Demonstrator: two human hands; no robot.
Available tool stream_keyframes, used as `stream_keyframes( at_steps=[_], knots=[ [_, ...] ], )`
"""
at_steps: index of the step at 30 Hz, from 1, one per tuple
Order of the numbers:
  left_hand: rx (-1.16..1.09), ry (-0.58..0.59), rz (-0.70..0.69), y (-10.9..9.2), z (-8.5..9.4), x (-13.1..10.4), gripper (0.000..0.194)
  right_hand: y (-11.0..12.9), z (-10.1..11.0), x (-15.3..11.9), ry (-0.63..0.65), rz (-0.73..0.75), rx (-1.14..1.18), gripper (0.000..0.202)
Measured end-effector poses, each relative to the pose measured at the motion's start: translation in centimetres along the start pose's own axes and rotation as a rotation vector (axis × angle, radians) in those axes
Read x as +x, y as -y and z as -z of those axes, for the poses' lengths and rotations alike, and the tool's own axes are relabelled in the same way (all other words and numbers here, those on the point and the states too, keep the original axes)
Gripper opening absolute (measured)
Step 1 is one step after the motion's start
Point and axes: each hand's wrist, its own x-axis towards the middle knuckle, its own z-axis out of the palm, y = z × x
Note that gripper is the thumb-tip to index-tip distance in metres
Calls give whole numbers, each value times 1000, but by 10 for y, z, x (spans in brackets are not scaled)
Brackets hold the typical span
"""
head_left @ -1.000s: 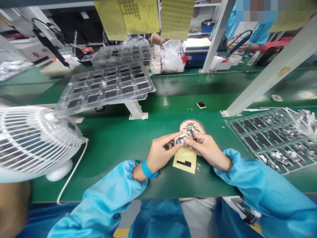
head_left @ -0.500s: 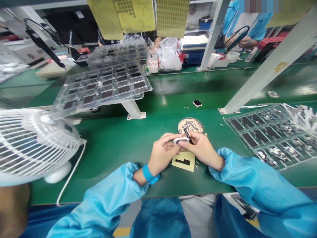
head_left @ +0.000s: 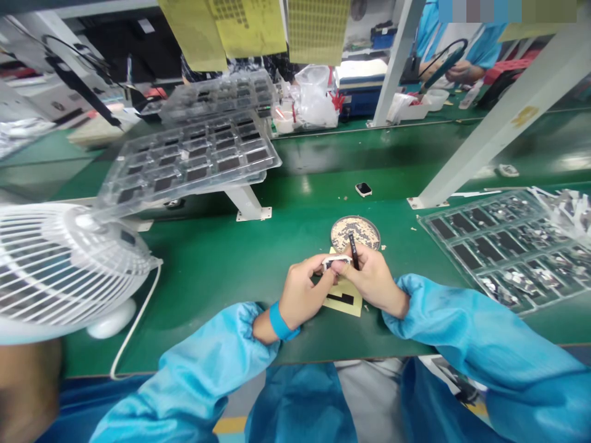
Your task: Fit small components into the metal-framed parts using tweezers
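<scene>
My left hand (head_left: 302, 289) is closed around a small white watch case (head_left: 329, 261) with a dark inside, held above the bench. My right hand (head_left: 375, 280) meets it from the other side, its thumb pressing on the case. Between the right fingers sit black tweezers (head_left: 353, 247) with pale lettering, pointing away from me. Just beyond the hands lies a round dish (head_left: 342, 225) full of tiny dark and beige parts. Under the hands is a yellow card (head_left: 355, 309) with a black shape on it, partly covered by them.
A white fan (head_left: 69, 271) stands at left, its cord on the green bench (head_left: 207, 258). Clear trays (head_left: 203, 154) rest on a raised shelf. Another parts tray (head_left: 480, 246) lies at right. A watch (head_left: 363, 189) sits farther back, near a slanted white post (head_left: 480, 129). A co-worker sits opposite.
The tweezers have swung from a leftward slant to nearly straight away from me. Both hands have shifted slightly, still holding the watch case. More of the dish shows.
</scene>
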Motion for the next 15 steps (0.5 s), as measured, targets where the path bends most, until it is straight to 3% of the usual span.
stream_keyframes(
  at_steps=[4,8,11,15],
  knots=[
    [-23,8,21,3,1,3,28,-2,10,9,35,36,-185,45],
    [193,-6,-64,5,4,5,26,4,28,13,-34,384,-502,30],
    [336,-25,-108,5,5,5,21,9,36,10,15,592,-510,16],
    [359,-30,-106,6,6,6,23,7,38,9,137,650,-527,11]
  ],
)
